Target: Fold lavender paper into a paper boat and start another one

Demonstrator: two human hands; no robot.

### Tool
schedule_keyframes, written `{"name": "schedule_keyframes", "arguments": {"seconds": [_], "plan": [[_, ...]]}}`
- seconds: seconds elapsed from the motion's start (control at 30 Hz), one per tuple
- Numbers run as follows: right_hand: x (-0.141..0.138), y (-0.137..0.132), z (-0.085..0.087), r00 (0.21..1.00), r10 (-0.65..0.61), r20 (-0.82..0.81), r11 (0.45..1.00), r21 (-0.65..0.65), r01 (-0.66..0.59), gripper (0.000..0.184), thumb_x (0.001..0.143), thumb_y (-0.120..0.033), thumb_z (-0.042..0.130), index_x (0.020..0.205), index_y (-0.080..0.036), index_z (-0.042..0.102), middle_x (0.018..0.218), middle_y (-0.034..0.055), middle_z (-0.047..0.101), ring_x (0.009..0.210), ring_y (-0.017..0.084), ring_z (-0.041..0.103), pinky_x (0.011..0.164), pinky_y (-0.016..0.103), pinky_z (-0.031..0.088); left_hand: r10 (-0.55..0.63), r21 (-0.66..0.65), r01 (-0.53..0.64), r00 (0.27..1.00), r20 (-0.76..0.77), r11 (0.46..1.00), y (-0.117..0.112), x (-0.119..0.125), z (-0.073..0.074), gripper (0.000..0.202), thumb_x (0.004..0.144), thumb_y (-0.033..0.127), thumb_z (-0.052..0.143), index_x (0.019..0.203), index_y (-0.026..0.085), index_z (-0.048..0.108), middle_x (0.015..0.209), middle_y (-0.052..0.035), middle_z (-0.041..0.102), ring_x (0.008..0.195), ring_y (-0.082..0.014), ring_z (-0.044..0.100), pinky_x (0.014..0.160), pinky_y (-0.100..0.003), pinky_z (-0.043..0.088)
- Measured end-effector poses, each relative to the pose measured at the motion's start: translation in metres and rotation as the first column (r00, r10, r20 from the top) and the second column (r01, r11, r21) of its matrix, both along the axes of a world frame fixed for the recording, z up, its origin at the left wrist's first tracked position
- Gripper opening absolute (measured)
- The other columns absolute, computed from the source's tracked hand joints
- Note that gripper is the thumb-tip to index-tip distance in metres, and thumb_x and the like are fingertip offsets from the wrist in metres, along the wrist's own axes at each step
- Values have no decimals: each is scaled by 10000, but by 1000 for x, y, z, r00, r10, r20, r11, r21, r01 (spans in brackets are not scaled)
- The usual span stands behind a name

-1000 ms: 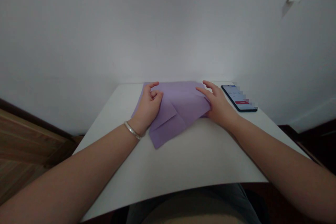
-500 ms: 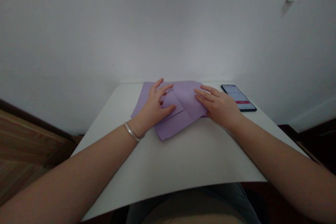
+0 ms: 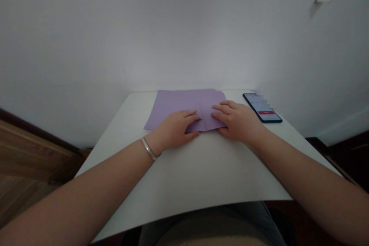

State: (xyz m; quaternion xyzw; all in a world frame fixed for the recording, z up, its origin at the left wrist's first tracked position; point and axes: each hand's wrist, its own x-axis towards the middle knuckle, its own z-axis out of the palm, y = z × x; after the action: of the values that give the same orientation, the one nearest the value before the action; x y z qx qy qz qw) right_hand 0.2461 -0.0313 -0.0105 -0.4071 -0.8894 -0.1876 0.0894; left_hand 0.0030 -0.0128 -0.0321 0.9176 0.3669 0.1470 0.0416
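A small folded piece of purple paper (image 3: 205, 120) with an upright crease lies between my hands, near the front of a larger purple sheet (image 3: 175, 100). My left hand (image 3: 180, 127) rests on its left part, fingers stretched out over it and thumb apart at the near edge. On the right side, my right hand (image 3: 238, 120) has its fingers on top of the folded paper and its thumb at the near edge, pinching it there. My hands cover both ends of the folded paper. A silver bracelet (image 3: 148, 149) circles my left wrist.
The papers lie on a white table (image 3: 207, 173) against a pale wall (image 3: 184, 27). A phone (image 3: 263, 109) with a lit screen lies beyond my right hand. Wooden panels (image 3: 31, 161) stand left of the table.
The folded paper went from tilted, with a corner pointing at me, to nearly square with the larger sheet. My left hand came down from spread fingers onto it; my right hand shifted slightly.
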Motion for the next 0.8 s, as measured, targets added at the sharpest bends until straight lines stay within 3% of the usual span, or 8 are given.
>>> {"name": "schedule_keyframes", "arguments": {"seconds": [0.17, 0.3, 0.5, 0.8], "plan": [[2, 4, -7, 996, 88, -17, 993, -80, -90, 412, 836, -350, 581, 1199, -168, 652, 1296, 82, 614, 1163, 307, 538, 931, 462, 486, -61, 59, 66, 995, -75, 996, 1, 0, 1, 520, 880, 414, 500, 1302, 116, 554, 1340, -159, 556, 1236, -291, 522, 1082, -426, 361], [5, 7, -11, 988, 144, -49, 983, -108, -148, 413, 869, -389, 551, 1205, -170, 649, 1233, 71, 656, 1122, 277, 568, 933, 430, 490, -53, 50, 56, 996, -67, 997, -1, -1, 3, 490, 883, 398, 486, 1288, 137, 570, 1335, -146, 564, 1231, -282, 529, 1080, -426, 363], [4, 7, -9, 991, 130, -40, 978, -158, -135, 411, 890, -396, 514, 1218, -182, 641, 1229, 73, 657, 1077, 255, 602, 912, 412, 496, -57, 45, 61, 995, -76, 997, -1, 0, 4, 552, 834, 456, 566, 1297, 156, 558, 1343, -147, 556, 1228, -296, 530, 1067, -438, 379], [3, 5, -6, 994, 92, -53, 967, -232, -101, 447, 890, -426, 499, 1222, -160, 637, 1256, 91, 640, 1096, 259, 602, 933, 414, 482, -57, 93, 71, 988, -142, 993, -3, 0, 7, 404, 939, 375, 425, 1220, 157, 618, 1273, -112, 618, 1164, -240, 590, 1016, -397, 451]]}}
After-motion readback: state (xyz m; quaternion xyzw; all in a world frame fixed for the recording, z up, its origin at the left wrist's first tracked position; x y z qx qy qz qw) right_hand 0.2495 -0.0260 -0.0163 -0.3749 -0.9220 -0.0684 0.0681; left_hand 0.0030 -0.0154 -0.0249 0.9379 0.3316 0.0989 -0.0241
